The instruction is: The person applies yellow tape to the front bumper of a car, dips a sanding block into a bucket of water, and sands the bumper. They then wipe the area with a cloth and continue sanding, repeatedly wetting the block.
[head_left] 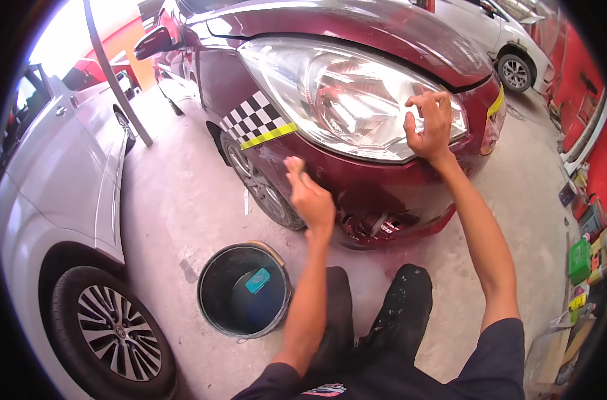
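My left hand point(310, 200) is raised in front of the maroon car's bumper point(377, 183), below the checkered strip on the fender. Its fingers are pinched together and slightly blurred; a small yellowish bit shows at the fingertips, and I cannot tell what it is. In front of the clear headlight point(343, 93), my right hand point(431, 127) is near the lamp's right end, with fingers bent and spread and the thumb apart. Black-and-white checkered tape point(258, 119) with a yellow-green edge runs beside the headlight. Scuffed, dull paint shows around the wheel arch.
On the floor by my left leg stands a black bucket point(207, 287) with a teal block point(257, 281) inside. A silver car point(63, 180) is parked close on the left. Along the right wall lie boxes and a green container point(579, 260). Another white car point(473, 27) stands behind.
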Available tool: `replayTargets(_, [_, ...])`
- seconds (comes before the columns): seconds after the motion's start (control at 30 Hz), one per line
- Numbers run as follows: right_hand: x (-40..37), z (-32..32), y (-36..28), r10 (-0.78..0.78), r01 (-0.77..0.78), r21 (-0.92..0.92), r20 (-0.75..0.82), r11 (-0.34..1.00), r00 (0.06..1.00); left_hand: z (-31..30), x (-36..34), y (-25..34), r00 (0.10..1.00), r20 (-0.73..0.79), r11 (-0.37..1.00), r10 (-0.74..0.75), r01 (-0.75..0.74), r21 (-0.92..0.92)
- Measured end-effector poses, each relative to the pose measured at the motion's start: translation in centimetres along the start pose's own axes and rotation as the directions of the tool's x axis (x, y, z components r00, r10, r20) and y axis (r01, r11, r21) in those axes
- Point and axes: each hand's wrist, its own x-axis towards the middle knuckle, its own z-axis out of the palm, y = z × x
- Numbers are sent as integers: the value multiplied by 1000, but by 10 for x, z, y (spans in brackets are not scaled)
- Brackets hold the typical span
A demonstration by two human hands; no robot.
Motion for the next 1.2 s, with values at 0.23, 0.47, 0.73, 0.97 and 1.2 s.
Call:
replayTargets(0.23, [2, 0, 0, 13, -13, 2, 4, 1000, 1000, -5, -2, 5, 999, 16, 999, -48, 48, -14])
replayTargets(0.47, [2, 1, 1, 6, -6, 12, 2, 1000, 1000, -14, 53, -31, 920, 107, 913, -378, 352, 204])
replayTargets(0.73, [-1, 1, 4, 23, -23, 11, 35, 1000, 999, -4, 15, -49, 1000, 6, 995, 2, -3, 102])
replayTargets(0.97, [4, 0, -3, 13, -13, 0, 4, 1000, 1000, -10, -34, -15, 998, 16, 995, 58, -60, 84])
replayTargets(1.2, [2, 2, 0, 11, -11, -7, 16, 1000, 1000, -20, 64, -43, 874, 164, 889, -457, 447, 99])
